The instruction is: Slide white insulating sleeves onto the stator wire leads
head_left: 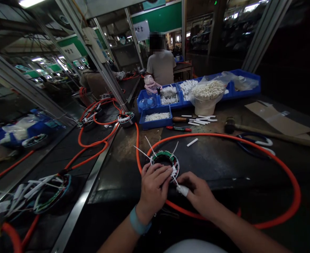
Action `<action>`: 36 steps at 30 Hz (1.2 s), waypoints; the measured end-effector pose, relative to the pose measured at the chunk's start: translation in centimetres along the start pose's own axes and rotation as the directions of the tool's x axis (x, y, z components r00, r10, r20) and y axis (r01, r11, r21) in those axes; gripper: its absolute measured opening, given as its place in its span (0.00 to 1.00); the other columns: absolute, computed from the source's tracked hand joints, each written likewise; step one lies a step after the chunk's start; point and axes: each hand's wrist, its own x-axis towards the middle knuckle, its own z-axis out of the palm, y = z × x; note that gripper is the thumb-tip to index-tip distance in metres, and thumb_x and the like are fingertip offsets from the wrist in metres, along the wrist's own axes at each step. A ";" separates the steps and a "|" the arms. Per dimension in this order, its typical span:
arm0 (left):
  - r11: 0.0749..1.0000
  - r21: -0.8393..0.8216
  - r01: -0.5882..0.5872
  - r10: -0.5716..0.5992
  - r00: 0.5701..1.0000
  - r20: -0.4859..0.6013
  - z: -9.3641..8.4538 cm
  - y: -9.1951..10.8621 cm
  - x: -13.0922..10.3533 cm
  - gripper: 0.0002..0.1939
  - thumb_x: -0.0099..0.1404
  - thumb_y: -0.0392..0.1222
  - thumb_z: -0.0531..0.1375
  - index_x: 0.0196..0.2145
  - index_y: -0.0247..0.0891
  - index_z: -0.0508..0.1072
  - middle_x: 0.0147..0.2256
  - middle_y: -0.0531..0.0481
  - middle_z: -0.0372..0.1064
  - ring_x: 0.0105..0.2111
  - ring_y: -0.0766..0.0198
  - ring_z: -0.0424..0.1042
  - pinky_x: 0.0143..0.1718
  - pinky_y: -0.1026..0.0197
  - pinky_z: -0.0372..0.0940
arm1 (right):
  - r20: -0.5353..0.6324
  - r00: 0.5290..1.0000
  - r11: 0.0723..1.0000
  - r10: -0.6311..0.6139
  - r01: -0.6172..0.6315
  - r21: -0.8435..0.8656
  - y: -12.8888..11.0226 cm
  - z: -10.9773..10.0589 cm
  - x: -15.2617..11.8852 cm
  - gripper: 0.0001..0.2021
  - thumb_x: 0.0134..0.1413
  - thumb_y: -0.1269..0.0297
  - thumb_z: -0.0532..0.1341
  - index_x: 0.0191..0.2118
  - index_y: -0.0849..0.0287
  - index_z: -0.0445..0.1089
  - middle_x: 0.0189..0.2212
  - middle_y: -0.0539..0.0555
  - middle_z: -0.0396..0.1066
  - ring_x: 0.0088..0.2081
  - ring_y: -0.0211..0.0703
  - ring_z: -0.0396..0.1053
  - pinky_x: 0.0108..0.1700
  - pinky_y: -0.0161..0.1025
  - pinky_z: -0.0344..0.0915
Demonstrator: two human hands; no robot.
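My left hand [155,184] presses down on the wire ring [165,161] at the near middle of the counter [223,161] — my right hand [198,193] has its grip closed on a white sleeve [182,190] at the ring's near edge. I judge the sleeving step is underway; next calls for steady seating.

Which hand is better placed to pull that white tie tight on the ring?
Probably the right hand: its grip is already on the white tie, while the left hand rests on the ring.
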 end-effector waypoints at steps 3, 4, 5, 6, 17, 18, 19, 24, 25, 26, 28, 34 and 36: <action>1.000 -0.008 -0.019 0.018 1.000 -0.023 0.1 -0.1 0.0 0.15 0.62 0.32 0.56 0.44 0.46 0.74 0.41 0.53 0.75 0.44 0.59 0.68 0.52 0.48 0.52 | -0.057 0.995 0.996 0.084 -0.085 -0.022 -0.1 0.4 1.3 0.03 0.47 0.70 0.58 0.32 0.58 0.64 0.28 0.48 0.67 0.31 0.37 0.66 0.35 0.34 0.63; 1.000 -0.013 -0.023 0.023 0.999 -0.029 0.1 -0.1 0.0 0.15 0.62 0.32 0.56 0.44 0.46 0.74 0.41 0.53 0.75 0.43 0.59 0.68 0.51 0.48 0.52 | -0.072 0.990 0.993 0.118 -0.118 -0.001 0.0 0.6 1.8 0.03 0.46 0.69 0.59 0.30 0.58 0.63 0.27 0.47 0.66 0.30 0.37 0.64 0.34 0.34 0.63; 1.000 -0.017 -0.026 0.025 0.999 -0.029 0.1 -0.1 0.0 0.15 0.62 0.32 0.56 0.44 0.46 0.74 0.41 0.53 0.75 0.43 0.59 0.68 0.51 0.48 0.52 | -0.081 0.986 0.989 0.148 -0.146 0.032 0.0 0.7 2.2 0.04 0.44 0.68 0.60 0.29 0.58 0.62 0.25 0.47 0.65 0.29 0.37 0.63 0.33 0.34 0.62; 0.999 -0.020 -0.026 0.025 0.999 -0.026 0.1 -0.1 0.1 0.15 0.62 0.32 0.56 0.44 0.46 0.74 0.41 0.53 0.75 0.43 0.59 0.68 0.51 0.48 0.52 | -0.084 0.981 0.983 0.173 -0.168 0.070 0.1 0.8 2.5 0.06 0.43 0.67 0.60 0.28 0.58 0.61 0.24 0.46 0.64 0.28 0.36 0.62 0.32 0.33 0.61; 1.000 -0.028 -0.014 0.015 1.000 0.012 -0.3 -0.1 0.0 0.17 0.62 0.32 0.56 0.46 0.49 0.72 0.42 0.53 0.74 0.43 0.58 0.67 0.50 0.47 0.54 | 0.268 0.884 0.523 -0.382 0.446 -0.726 -2.1 -1.2 3.1 0.05 0.55 0.72 0.54 0.31 0.59 0.66 0.27 0.52 0.67 0.30 0.41 0.60 0.32 0.38 0.51; 1.000 -0.026 -0.010 0.011 1.000 0.026 -0.4 0.0 0.0 0.18 0.62 0.32 0.56 0.47 0.48 0.72 0.42 0.53 0.74 0.43 0.58 0.67 0.49 0.48 0.55 | 0.336 0.830 0.394 -0.445 0.518 -0.759 -2.3 -1.4 3.1 0.06 0.56 0.71 0.54 0.30 0.59 0.66 0.26 0.52 0.66 0.30 0.41 0.59 0.32 0.39 0.49; 1.000 -0.018 0.000 0.001 0.999 0.049 -0.6 0.0 0.1 0.18 0.62 0.32 0.56 0.48 0.47 0.71 0.42 0.52 0.74 0.44 0.58 0.66 0.49 0.48 0.56 | 0.402 0.773 0.294 -0.491 0.581 -0.759 -2.5 -1.6 3.3 0.08 0.57 0.70 0.53 0.28 0.59 0.65 0.25 0.52 0.65 0.29 0.42 0.58 0.31 0.40 0.48; 0.995 0.068 0.076 -0.087 0.980 0.181 -1.3 0.2 0.8 0.14 0.60 0.36 0.57 0.45 0.37 0.71 0.38 0.46 0.72 0.43 0.54 0.66 0.48 0.47 0.57 | 0.571 0.564 0.074 -0.597 0.747 -0.661 -2.9 -2.0 6.2 0.14 0.60 0.72 0.49 0.25 0.59 0.65 0.21 0.51 0.61 0.26 0.41 0.53 0.30 0.42 0.44; 0.996 0.074 0.059 -0.073 0.978 0.198 -1.3 0.1 0.9 0.11 0.60 0.36 0.56 0.41 0.37 0.72 0.35 0.47 0.72 0.42 0.55 0.66 0.48 0.47 0.57 | 0.569 0.570 0.064 -0.593 0.738 -0.672 -2.9 -2.0 7.2 0.14 0.59 0.72 0.49 0.25 0.59 0.65 0.21 0.51 0.61 0.27 0.42 0.54 0.30 0.43 0.44; 0.996 0.078 0.035 -0.050 0.976 0.211 -1.3 0.0 0.9 0.09 0.61 0.36 0.55 0.38 0.37 0.73 0.32 0.48 0.72 0.40 0.56 0.67 0.48 0.46 0.56 | 0.563 0.591 0.069 -0.578 0.723 -0.688 -2.8 -2.0 8.2 0.13 0.58 0.71 0.51 0.24 0.59 0.64 0.21 0.52 0.61 0.27 0.42 0.54 0.30 0.43 0.45; 0.995 0.094 -0.021 -0.001 0.975 0.221 -1.3 -0.2 0.9 0.07 0.61 0.37 0.54 0.36 0.37 0.72 0.30 0.49 0.71 0.37 0.57 0.67 0.49 0.46 0.56 | 0.535 0.662 0.133 -0.525 0.684 -0.717 -2.6 -2.0 9.7 0.10 0.55 0.69 0.54 0.23 0.59 0.64 0.22 0.52 0.63 0.29 0.42 0.56 0.31 0.42 0.47; 0.976 0.191 -0.106 0.057 0.967 0.247 -0.7 -0.9 0.6 0.08 0.60 0.41 0.54 0.37 0.37 0.69 0.31 0.48 0.68 0.35 0.58 0.67 0.52 0.45 0.56 | 0.436 0.874 0.675 -0.214 0.455 -0.581 -2.7 -2.4 8.1 0.04 0.56 0.70 0.56 0.32 0.59 0.66 0.30 0.50 0.66 0.33 0.38 0.61 0.33 0.35 0.54; 0.973 0.214 -0.092 0.038 0.969 0.246 -0.4 -0.9 0.5 0.13 0.57 0.48 0.58 0.36 0.36 0.68 0.31 0.47 0.67 0.34 0.56 0.66 0.52 0.44 0.56 | 0.482 0.850 0.616 -0.212 0.499 -0.609 -2.5 -2.1 7.1 0.03 0.55 0.70 0.57 0.32 0.58 0.67 0.32 0.51 0.67 0.35 0.40 0.60 0.34 0.37 0.53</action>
